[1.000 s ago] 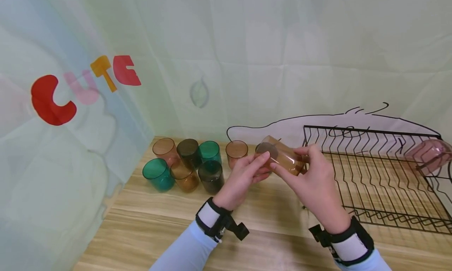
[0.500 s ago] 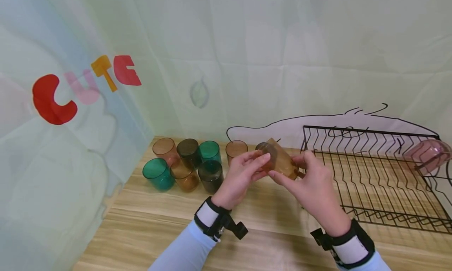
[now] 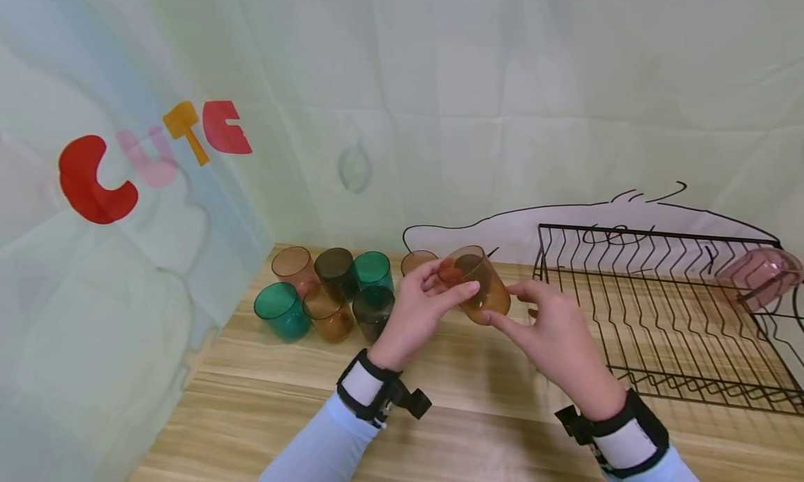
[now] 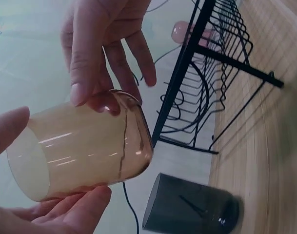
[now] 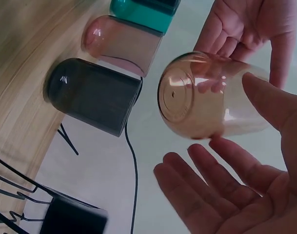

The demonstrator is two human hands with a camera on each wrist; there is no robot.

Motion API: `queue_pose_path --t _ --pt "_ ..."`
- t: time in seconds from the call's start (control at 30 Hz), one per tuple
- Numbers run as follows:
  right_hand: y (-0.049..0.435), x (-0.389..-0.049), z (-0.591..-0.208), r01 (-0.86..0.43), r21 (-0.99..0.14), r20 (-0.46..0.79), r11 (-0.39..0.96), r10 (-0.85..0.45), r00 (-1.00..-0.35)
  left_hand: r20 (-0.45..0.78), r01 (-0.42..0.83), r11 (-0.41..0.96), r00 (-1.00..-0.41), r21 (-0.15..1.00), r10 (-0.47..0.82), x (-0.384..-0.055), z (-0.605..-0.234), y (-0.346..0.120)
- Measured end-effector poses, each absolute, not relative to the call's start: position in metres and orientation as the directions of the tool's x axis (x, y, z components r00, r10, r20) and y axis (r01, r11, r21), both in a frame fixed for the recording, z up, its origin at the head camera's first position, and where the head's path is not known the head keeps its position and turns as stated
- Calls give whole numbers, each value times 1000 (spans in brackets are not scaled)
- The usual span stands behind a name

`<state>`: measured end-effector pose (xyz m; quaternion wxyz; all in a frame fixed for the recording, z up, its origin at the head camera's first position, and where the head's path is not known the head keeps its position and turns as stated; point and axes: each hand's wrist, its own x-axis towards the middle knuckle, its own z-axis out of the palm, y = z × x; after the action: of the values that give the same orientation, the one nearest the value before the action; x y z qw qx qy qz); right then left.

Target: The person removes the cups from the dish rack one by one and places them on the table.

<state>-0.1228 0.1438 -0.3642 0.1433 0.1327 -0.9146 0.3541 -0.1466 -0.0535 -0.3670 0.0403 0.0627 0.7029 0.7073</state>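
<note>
Both hands hold a clear amber cup [image 3: 486,297] above the wooden table, tilted with its mouth toward the upper left. The left hand [image 3: 417,307] grips it near the rim, thumb on the near side, some fingertips showing through the wall. At the base end, the right hand [image 3: 553,332] pinches it between thumb and fingers. The right wrist view shows the cup's round bottom, with the right thumb [image 5: 270,100] against its side. Behind it a dark grey cup [image 4: 187,204] stands upright; in the head view it shows only through the amber wall.
Several teal [image 3: 283,312], amber [image 3: 329,317], grey [image 3: 335,271] and pink cups [image 3: 293,266] stand together on the left. Another pink cup [image 3: 419,260] is partly behind the left hand. A black wire rack [image 3: 659,314] stands right, with a pink cup [image 3: 760,276] at its far end.
The amber cup has turned more upright, its mouth now showing at the upper left, and shifted slightly left. The left hand moved left with it; the right fingers stay at the base end.
</note>
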Motion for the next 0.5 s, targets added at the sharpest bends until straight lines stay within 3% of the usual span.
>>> queue_pose_path --t 0.23,0.5 --pt "146 -122 -366 -362 -547 339 755 -196 -920 64 80 195 -994 978 89 -144 -365 -66" --pt "146 -121 -367 -347 -545 291 763 -216 -932 124 135 280 -991 950 57 -147 -383 -84"
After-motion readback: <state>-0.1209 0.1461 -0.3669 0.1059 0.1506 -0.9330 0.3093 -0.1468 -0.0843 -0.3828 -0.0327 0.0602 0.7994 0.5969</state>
